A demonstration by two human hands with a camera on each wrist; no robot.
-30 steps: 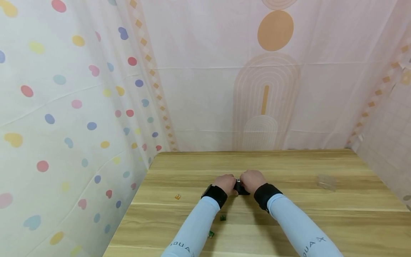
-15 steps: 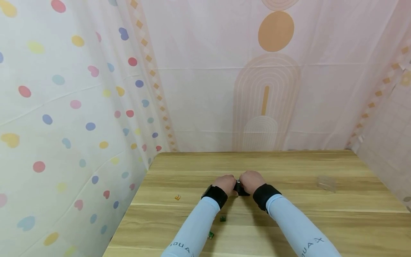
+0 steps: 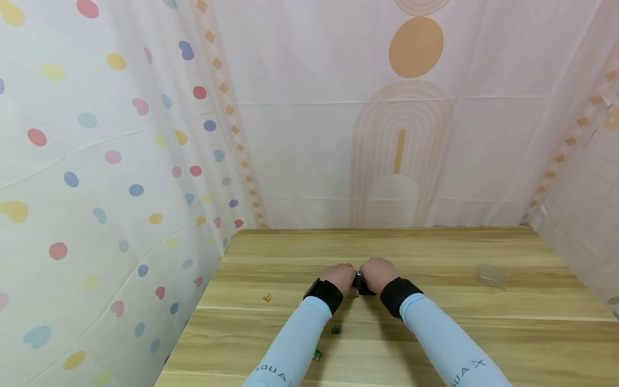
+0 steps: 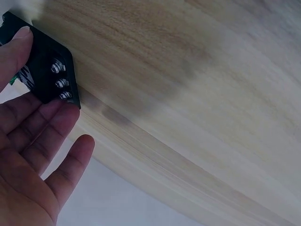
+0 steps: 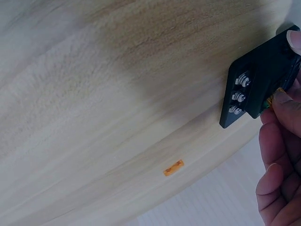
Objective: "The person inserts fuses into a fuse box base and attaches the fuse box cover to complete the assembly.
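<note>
Both hands meet over the middle of the table. My left hand (image 3: 340,275) grips a black plate (image 4: 44,75) between thumb and fingers, its little finger held apart. Three metal screws with nuts (image 4: 61,82) line one end of the plate. At the plate's other side, my right hand (image 3: 379,273) pinches a small orange and green piece (image 5: 269,100) with thumb and forefinger, right against the black surface. The right hand's other fingers (image 5: 270,179) are curled. In the head view, the hands cover much of the plate (image 3: 364,287).
A small orange piece (image 3: 267,296) lies on the wooden table (image 3: 435,344) to the left. Two small green pieces (image 3: 336,329) lie nearer, one beside the left sleeve. A clear plastic piece (image 3: 491,276) lies at the right. Patterned curtains (image 3: 309,161) hang behind and left.
Both hands keep their place on the black plate. The right wrist has shifted very slightly to the left; the head view has tilted a little.
</note>
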